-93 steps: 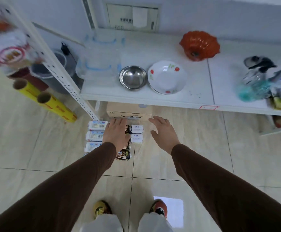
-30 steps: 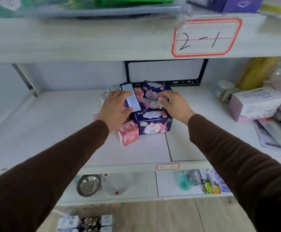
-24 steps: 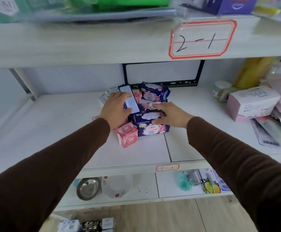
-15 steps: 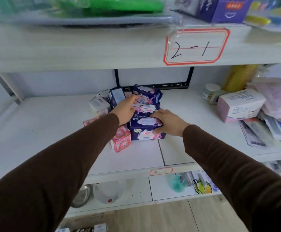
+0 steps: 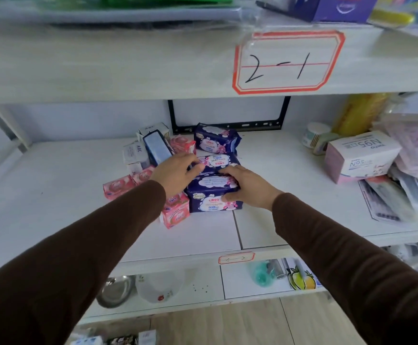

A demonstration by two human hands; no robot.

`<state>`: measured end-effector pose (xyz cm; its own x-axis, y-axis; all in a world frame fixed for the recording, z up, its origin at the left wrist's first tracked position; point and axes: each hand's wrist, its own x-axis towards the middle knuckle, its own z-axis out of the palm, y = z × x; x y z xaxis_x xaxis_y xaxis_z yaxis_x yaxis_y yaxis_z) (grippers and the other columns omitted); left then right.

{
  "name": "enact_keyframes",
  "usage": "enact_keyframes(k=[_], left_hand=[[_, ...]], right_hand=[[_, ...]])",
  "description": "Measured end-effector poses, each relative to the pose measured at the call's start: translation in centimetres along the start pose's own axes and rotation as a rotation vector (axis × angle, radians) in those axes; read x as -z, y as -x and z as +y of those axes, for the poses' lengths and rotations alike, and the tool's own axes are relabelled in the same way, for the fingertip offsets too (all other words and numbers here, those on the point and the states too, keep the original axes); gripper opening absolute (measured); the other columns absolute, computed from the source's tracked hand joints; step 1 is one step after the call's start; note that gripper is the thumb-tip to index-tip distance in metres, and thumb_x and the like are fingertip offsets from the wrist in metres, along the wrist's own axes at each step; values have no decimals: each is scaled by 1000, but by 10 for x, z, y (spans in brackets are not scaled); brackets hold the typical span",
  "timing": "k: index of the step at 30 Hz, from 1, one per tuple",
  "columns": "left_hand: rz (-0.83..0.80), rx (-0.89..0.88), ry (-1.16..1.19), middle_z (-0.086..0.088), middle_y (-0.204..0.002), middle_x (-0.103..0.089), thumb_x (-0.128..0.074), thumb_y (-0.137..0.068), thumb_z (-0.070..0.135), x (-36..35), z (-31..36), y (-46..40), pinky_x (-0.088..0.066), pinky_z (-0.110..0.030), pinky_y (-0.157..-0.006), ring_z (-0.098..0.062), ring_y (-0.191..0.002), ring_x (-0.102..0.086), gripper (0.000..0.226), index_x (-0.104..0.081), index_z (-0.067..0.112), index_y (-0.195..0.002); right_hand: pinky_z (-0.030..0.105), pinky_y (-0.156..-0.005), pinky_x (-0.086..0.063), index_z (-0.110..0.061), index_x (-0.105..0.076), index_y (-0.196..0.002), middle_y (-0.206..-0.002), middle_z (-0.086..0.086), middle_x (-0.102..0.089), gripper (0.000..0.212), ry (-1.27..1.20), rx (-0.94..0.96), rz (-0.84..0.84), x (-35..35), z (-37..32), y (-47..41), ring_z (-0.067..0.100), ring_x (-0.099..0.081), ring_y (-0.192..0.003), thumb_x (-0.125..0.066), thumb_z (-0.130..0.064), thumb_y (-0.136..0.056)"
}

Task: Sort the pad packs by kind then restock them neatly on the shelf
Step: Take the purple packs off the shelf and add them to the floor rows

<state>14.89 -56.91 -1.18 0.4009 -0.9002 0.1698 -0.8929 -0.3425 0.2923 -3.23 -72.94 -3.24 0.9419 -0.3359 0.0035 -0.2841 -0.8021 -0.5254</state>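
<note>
Nearest on the shelf [image 5: 53,207], the right hand [image 5: 249,189] now grips the front navy pad pack [image 5: 211,195], thumb low on its front face and fingers curled over the top; a second ago that hand lay farther back on the pile, so it has slid forward and settled on this pack. Just beside it the left hand [image 5: 178,171] has let go of the blue-faced pack [image 5: 156,146] it held a moment ago, which now leans among the white ABC boxes [image 5: 134,153], and its fingertips curl onto the near edge of the second navy pack [image 5: 219,161] directly behind the first. Pink packs [image 5: 175,214] lie scattered to the left, touching the navy stack. At the back a third navy pack [image 5: 215,141] stands apart against the wall. In my judgement both hands have turned from the mixed heap to the navy kind, so sorting is under way, while the pink and white kinds are not yet grouped.
</note>
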Motion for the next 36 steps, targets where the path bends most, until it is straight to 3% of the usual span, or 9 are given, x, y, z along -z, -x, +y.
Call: enact_keyframes(k=[3,5,9,14,19,21,25,29,36], left_hand=[[-130,-68,-18,5,-119,-58,-44,-95,64,3,14,17,-51,-37,-89,-12,-103,-55,49,-55,28,-127],[-190,-63,-48,6,-126,-56,-55,-90,64,2,16,24,-50,-38,-91,-15,-111,-54,56,-49,30,-135],[-222,-35,-9,-1,-122,-51,-68,-89,49,-1,14,36,-45,-32,-85,-14,-102,-47,59,-41,35,-139],[-224,16,33,4,-115,-53,-71,-87,47,3,2,51,-45,-34,-87,-16,-99,-49,56,-43,39,-135],[-235,33,120,1,-135,-54,-70,-91,35,6,-7,65,-48,-40,-102,-18,-115,-54,56,-43,32,-140],[-223,41,115,1,-139,-53,-69,-92,35,3,-9,68,-48,-40,-104,-18,-118,-53,58,-41,34,-142],[-214,67,137,1,-141,-50,-67,-93,35,-2,-12,69,-48,-42,-104,-19,-121,-52,57,-38,36,-142],[-218,71,158,3,-139,-51,-68,-93,35,-2,-15,69,-50,-41,-103,-18,-119,-53,57,-39,38,-141],[-220,92,173,2,-139,-52,-66,-94,31,-2,-12,67,-50,-37,-103,-18,-121,-54,54,-40,32,-142]], right_hand=[[32,-96,-50,-27,-46,-133,-127,-4,-54,64,-118,-19,-14,-1,-2,-5,13,-57,-108,-77,-47,-81],[30,-88,-52,-27,-52,-122,-119,-7,-59,46,-272,-85,30,6,-1,-8,12,-60,-103,-64,-56,-88],[38,-92,-52,-23,-58,-115,-123,3,-61,23,-158,-192,267,17,23,-28,22,-59,-110,-53,-39,-100],[36,-98,-45,-8,-33,-146,-140,16,-53,71,-217,-520,139,2,29,-54,33,-57,-120,-53,-54,-96],[44,-95,-54,-10,-32,-141,-129,10,-57,91,-645,-620,119,-8,29,-70,26,-61,-109,-72,-62,-78],[44,-94,-55,-10,-42,-134,-123,8,-62,88,-724,-625,115,-10,32,-75,25,-64,-106,-82,-56,-71],[41,-96,-55,-11,-60,-101,-112,9,-71,44,-836,-629,132,-16,32,-78,25,-70,-99,-85,-37,-76],[36,-81,-59,-12,-57,-107,-110,13,-70,30,-837,-602,227,-11,37,-71,24,-69,-89,-76,-25,-87],[42,-95,-56,-12,-59,-118,-111,7,-70,77,-744,-638,75,-13,28,-70,25,-67,-102,-75,-70,-69]])
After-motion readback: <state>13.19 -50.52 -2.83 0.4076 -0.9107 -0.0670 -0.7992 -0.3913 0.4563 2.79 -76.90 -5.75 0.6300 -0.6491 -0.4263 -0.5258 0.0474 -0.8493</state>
